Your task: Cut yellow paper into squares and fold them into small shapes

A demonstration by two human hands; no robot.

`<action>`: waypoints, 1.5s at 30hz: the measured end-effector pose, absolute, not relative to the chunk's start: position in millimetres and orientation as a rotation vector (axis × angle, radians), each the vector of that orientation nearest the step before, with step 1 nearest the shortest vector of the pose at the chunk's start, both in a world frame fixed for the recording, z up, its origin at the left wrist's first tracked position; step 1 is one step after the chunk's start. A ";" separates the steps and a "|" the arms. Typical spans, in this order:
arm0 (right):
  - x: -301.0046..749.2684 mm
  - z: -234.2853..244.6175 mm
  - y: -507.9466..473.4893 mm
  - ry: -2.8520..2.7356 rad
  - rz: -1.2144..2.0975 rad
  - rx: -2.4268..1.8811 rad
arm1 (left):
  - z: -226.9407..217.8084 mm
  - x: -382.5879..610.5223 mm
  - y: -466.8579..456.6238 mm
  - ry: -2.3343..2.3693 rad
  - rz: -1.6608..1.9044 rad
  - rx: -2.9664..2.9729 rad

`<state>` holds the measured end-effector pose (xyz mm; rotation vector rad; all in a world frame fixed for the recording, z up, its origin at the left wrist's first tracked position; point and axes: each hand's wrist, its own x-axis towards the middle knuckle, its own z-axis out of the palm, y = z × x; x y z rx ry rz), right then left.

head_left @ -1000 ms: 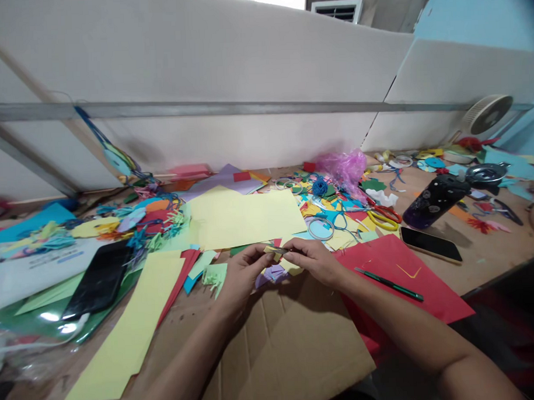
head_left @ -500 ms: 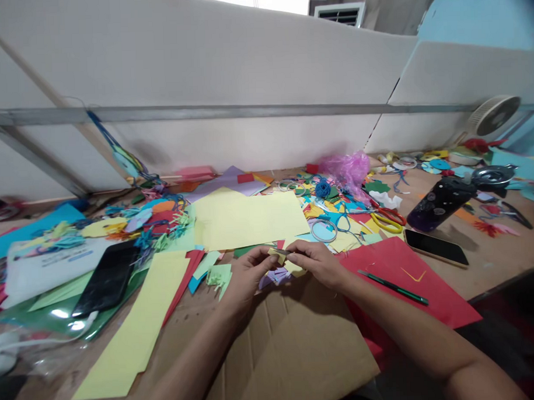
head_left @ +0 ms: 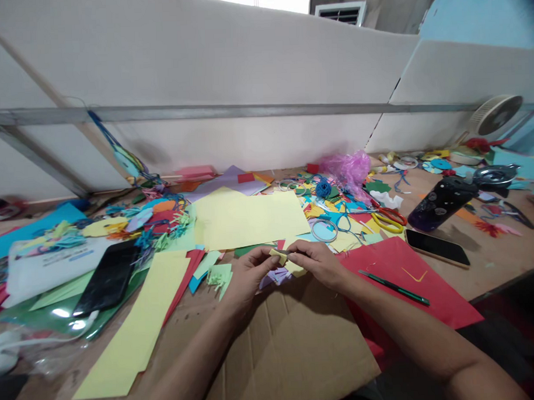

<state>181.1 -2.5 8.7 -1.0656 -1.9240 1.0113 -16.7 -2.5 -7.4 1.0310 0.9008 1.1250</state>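
Note:
My left hand (head_left: 250, 276) and my right hand (head_left: 317, 263) meet above the middle of a cardboard sheet (head_left: 294, 351). The left fingers pinch a small pale yellow paper scrap (head_left: 278, 257). The right fingers hold a thin dark tool (head_left: 290, 254) against that scrap, and most of the tool is hidden by them. Lilac paper scraps (head_left: 276, 276) lie just below my hands. A red paper sheet (head_left: 410, 282) with a green pen (head_left: 395, 287) on it lies to the right of my right hand.
A large pale yellow sheet (head_left: 250, 221) lies beyond my hands, and a long yellow strip (head_left: 131, 327) lies to the left. Coloured paper cuttings cover the table. Around them are a black phone (head_left: 107, 278), orange-and-yellow scissors (head_left: 388, 219), a dark bottle (head_left: 442, 204) and a second phone (head_left: 437, 248).
My hands have drawn slightly closer, and the yellow scrap shows more plainly between my fingers. The whole view has shifted a little.

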 end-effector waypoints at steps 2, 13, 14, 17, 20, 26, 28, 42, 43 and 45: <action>180.9 9.4 -2.7 -1.919 1.011 -1.071 | -7.0 -16.3 -2.6 0.904 1.126 1.032; 180.8 10.9 -3.5 -1.906 1.053 -1.064 | -5.4 -16.9 -3.8 0.896 1.137 1.047; 180.9 11.0 -3.3 -1.907 1.052 -1.061 | -6.1 -17.2 -3.3 0.892 1.135 1.049; 181.2 10.1 -2.3 -1.913 1.049 -1.065 | -8.1 -17.9 -1.6 0.881 1.128 1.046; 181.3 8.8 -1.6 -1.911 1.052 -1.080 | -8.6 -18.0 -0.8 0.877 1.121 1.040; 180.6 9.5 -2.5 -1.908 1.044 -1.076 | -5.0 -16.7 -3.1 0.900 1.118 1.028; 180.0 10.4 -2.9 -1.903 1.036 -1.080 | -4.3 -16.5 -3.9 0.903 1.117 1.033; 179.9 10.8 -2.3 -1.854 1.107 -1.047 | -7.4 -16.8 -1.8 0.890 1.124 1.022; 179.9 10.4 -2.3 -1.860 1.101 -1.049 | -7.0 -16.7 -2.0 0.890 1.122 1.026; 179.8 9.9 -2.4 -1.867 1.086 -1.058 | -6.3 -16.5 -2.5 0.889 1.120 1.032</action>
